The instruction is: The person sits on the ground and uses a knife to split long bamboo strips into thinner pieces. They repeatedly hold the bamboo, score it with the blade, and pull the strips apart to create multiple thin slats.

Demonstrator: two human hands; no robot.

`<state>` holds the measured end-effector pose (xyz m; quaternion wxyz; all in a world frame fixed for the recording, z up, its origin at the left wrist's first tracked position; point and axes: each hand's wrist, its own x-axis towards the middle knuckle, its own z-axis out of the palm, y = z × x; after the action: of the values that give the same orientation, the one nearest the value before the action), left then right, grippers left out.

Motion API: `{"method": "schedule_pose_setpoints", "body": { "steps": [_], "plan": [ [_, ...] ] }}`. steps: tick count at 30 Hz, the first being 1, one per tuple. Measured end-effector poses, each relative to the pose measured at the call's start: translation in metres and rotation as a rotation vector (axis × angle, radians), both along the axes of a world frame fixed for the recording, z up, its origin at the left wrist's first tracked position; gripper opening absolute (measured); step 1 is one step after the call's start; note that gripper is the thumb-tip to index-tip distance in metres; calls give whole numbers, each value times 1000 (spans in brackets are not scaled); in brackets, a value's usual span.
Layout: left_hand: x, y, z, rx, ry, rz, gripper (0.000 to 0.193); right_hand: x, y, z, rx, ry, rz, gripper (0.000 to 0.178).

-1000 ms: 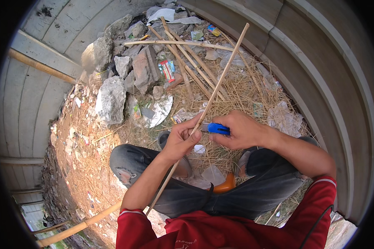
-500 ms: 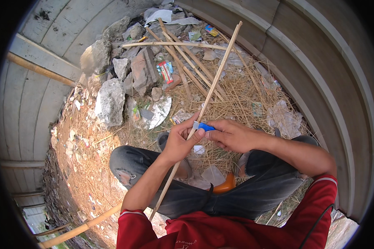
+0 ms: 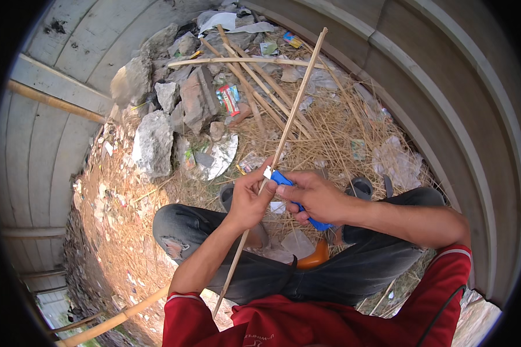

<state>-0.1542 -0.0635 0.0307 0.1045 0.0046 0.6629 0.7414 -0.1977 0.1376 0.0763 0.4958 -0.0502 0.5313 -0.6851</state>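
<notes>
A long thin bamboo strip [image 3: 300, 101] slants from beside my right shirt side up toward the far wall. My left hand [image 3: 249, 201] is closed around its middle. In my right hand [image 3: 315, 195] is a blue box cutter [image 3: 282, 177], its handle end showing below the fingers. The short bright blade lies against the strip just beyond my left thumb. Both thumbs are close together at the cutter's front. An orange curved object [image 3: 314, 256] lies on the ground between my legs, partly hidden.
Several bamboo strips [image 3: 260, 89] lie crossed on the dry straw ahead. Broken stone chunks [image 3: 154, 141] and litter wrappers [image 3: 230, 99] sit to the left of them. Corrugated sheet walls [image 3: 446, 87] curve round. A dark sandal [image 3: 360, 188] is by my right knee.
The box cutter has turned in my right hand, so more of its blue handle shows and its blade end tilts up. The strip's far end has shifted slightly left.
</notes>
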Motion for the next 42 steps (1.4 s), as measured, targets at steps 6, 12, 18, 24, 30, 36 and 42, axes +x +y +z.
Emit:
{"method": "schedule_pose_setpoints", "body": {
  "steps": [6, 12, 18, 24, 30, 36, 42],
  "plan": [
    [-3, 6, -1, 62, -11, -2, 57, 16, -4, -10, 134, 361, -130, 21],
    [-4, -2, 5, 359, -136, -181, 56, -12, 15, -1, -272, -262, 160, 27],
    [0, 2, 20, 318, -87, -222, 75, -37, 22, 1, -211, -338, 345, 28],
    [2, -16, 4, 150, 27, -199, 72, -54, 33, 26, 205, 1180, 470, 23],
    [2, -2, 21, -15, -114, -129, 92, -42, 22, 25, 42, 1604, -69, 30],
    [5, 7, 22, -96, -112, -151, 102, -43, 22, 11, 184, 1638, 134, 31],
    [14, 5, 9, -48, -206, -174, 100, -53, 24, 7, 14, 1340, 154, 19]
  ]
}}
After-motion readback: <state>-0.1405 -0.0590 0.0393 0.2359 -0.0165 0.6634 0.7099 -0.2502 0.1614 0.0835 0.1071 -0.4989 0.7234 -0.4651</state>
